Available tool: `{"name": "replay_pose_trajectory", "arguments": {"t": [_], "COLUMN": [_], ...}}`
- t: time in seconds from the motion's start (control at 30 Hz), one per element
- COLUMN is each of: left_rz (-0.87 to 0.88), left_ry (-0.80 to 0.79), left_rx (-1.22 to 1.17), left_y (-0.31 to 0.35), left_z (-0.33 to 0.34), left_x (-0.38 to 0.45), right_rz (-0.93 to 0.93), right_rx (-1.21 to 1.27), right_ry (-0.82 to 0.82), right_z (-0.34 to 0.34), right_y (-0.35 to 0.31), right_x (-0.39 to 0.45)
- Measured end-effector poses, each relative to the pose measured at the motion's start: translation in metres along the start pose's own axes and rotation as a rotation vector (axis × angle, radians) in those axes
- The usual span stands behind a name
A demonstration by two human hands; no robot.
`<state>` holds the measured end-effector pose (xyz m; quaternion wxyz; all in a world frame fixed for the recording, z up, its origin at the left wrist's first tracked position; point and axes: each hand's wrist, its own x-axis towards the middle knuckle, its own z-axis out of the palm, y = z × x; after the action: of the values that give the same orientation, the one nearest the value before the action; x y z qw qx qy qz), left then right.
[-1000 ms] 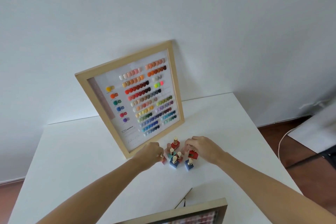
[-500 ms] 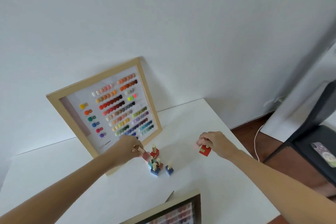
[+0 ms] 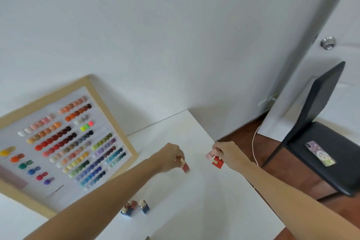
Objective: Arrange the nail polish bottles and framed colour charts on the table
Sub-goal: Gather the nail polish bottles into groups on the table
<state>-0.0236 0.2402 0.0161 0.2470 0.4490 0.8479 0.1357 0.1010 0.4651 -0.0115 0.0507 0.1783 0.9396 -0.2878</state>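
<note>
A wooden framed colour chart (image 3: 64, 142) leans against the wall on the white table (image 3: 194, 200). My left hand (image 3: 167, 159) grips a dull red nail polish bottle (image 3: 185, 167) by its gold cap, over the table's far right part. My right hand (image 3: 228, 153) holds a bright red bottle (image 3: 217, 162) and a pale pink bottle (image 3: 209, 155) near the table's right edge. Three small bottles (image 3: 134, 207), two blue and one red, stand together lower down, partly behind my left forearm.
A black chair (image 3: 319, 142) stands right of the table with a phone (image 3: 319, 153) on its seat. A white cable (image 3: 254, 142) runs down over the brown floor. The table's right edge is close to my right hand.
Both hands have lifted bottles out of the cluster and carried them to the right, away from the chart. The camera has swung right, bringing the chair into view.
</note>
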Motion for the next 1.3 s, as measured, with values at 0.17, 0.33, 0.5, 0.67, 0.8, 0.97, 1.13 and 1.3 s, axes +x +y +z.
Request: {"name": "replay_pose_trajectory", "arguments": {"t": [0.17,0.33,0.5,0.67,0.8,0.97,1.13,1.3], "left_rz": [-0.013,-0.034,-0.069,-0.083,-0.065,-0.069,-0.056,-0.082], "left_ry": [-0.059,-0.108,-0.124,-0.099,-0.082,-0.073,-0.055,0.001], "left_rx": [0.003,0.017,0.036,0.024,0.034,-0.004,-0.031,-0.062], "left_y": [0.024,0.036,0.039,0.042,0.04,0.038,0.037,0.025], "left_z": [0.02,0.038,0.046,0.049,0.053,0.057,0.051,0.028], "left_x": [0.059,0.095,0.114,0.125,0.125,0.121,0.109,0.076], "right_rz": [-0.004,0.024,-0.003,-0.054,-0.077,-0.094,-0.09,-0.143], "right_rx": [0.0,0.027,-0.051,-0.037,0.042,0.086,0.043,-0.075], "right_ry": [-0.039,-0.093,-0.089,-0.086,-0.073,-0.052,-0.011,0.125], "right_z": [0.004,0.012,0.017,0.022,0.024,0.026,0.027,0.026], "right_y": [0.016,0.027,0.033,0.037,0.039,0.042,0.04,0.032], "right_x": [0.026,0.044,0.05,0.048,0.044,0.04,0.035,0.021]}}
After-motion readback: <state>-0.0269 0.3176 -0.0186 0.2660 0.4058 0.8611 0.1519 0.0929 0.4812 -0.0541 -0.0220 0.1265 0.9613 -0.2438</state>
